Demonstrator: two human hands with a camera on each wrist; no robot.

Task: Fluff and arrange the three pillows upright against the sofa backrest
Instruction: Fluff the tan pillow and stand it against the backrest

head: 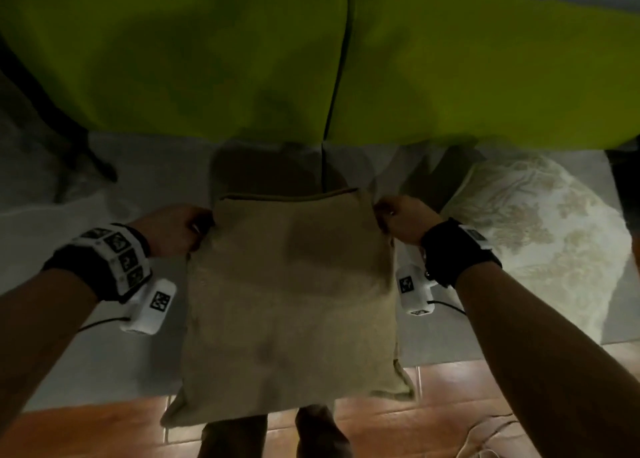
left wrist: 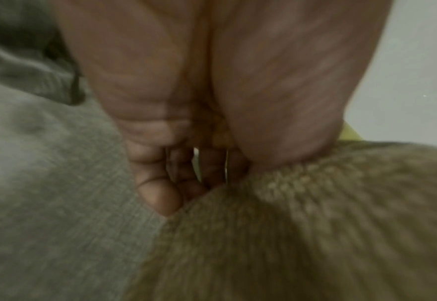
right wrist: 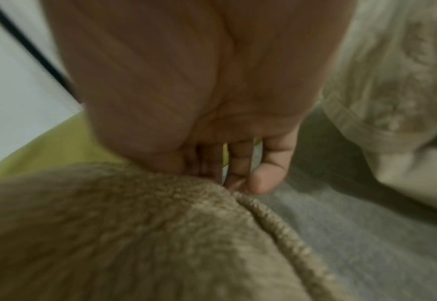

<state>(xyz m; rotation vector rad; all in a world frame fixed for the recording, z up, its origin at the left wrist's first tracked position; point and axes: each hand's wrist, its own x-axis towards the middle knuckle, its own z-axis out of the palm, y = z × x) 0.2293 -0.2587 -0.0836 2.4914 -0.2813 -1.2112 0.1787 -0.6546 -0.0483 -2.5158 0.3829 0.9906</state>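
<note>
A tan knitted pillow hangs in front of me, over the grey sofa seat and its front edge. My left hand grips its upper left corner, and my right hand grips the upper right corner. In the left wrist view the fingers curl into the tan pillow. The right wrist view shows the fingers pinching the tan pillow by its piped edge. A cream patterned pillow lies on the seat at the right. The lime-green backrest spans the top. A third pillow is out of sight.
A dark seam splits the backrest into two cushions. Brown wooden floor runs below the seat's front edge, with a thin cable on it. My legs stand under the pillow. Dark fabric lies at the sofa's left end.
</note>
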